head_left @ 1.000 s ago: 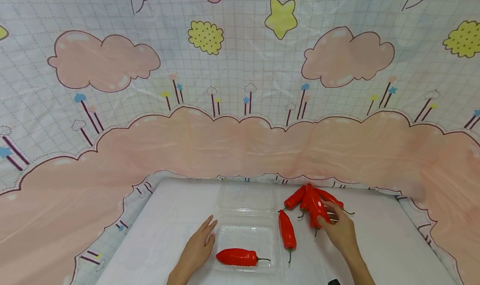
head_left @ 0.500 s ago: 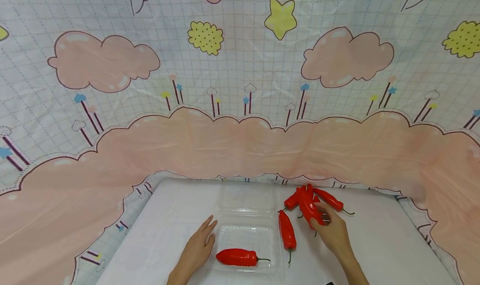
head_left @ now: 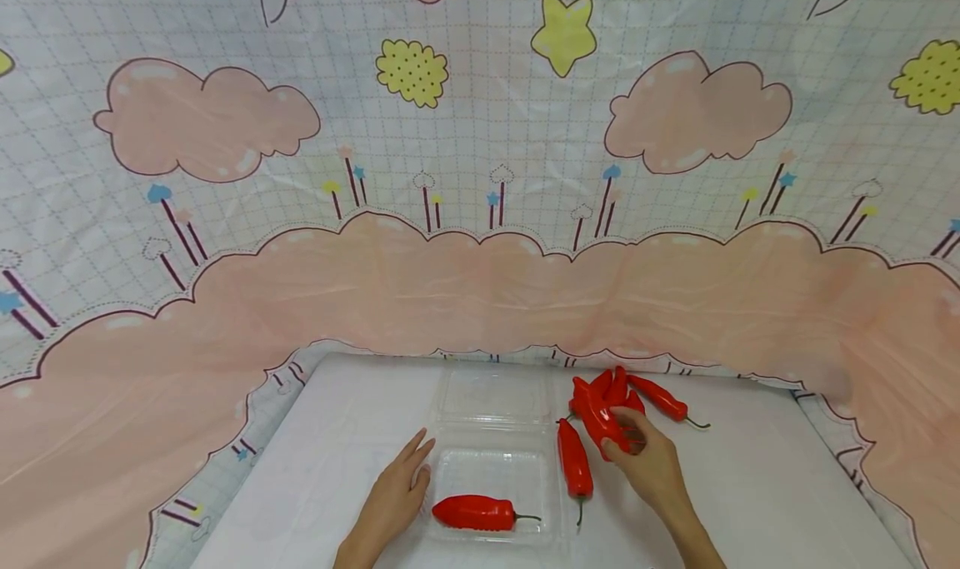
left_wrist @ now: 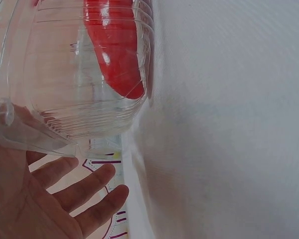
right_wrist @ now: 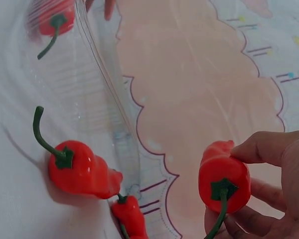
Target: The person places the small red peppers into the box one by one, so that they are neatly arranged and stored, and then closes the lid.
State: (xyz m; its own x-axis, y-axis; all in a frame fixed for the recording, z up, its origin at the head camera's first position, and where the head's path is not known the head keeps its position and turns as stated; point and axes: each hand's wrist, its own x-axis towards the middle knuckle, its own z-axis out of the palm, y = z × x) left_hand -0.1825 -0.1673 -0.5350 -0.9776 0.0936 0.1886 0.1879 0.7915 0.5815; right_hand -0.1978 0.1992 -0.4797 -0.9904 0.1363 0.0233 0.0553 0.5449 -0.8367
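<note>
A red chili pepper (head_left: 600, 415) with a green stem is pinched between the thumb and fingers of my right hand (head_left: 649, 461); the right wrist view shows its stem end (right_wrist: 223, 186) facing the camera. Under and behind it lies a pile of other red peppers (head_left: 618, 386), partly covered. My left hand (head_left: 393, 494) rests at the left edge of a clear plastic clamshell box (head_left: 491, 473), its fingers extended in the left wrist view beside the box wall (left_wrist: 89, 124). Inside the box's base, one red pepper (head_left: 474, 512) lies crosswise near the front side.
Between the box and my right hand, a single pepper (head_left: 574, 461) lies with its stem toward me. Another pepper (head_left: 658, 396) lies at the pile's right. The box lid (head_left: 493, 396) is folded back flat on the white table (head_left: 757, 469). A patterned cloth (head_left: 480, 294) hangs behind.
My right hand has moved left, carrying the pepper away from the pile's right side toward the box. My left hand and the pepper in the box stay where they were.
</note>
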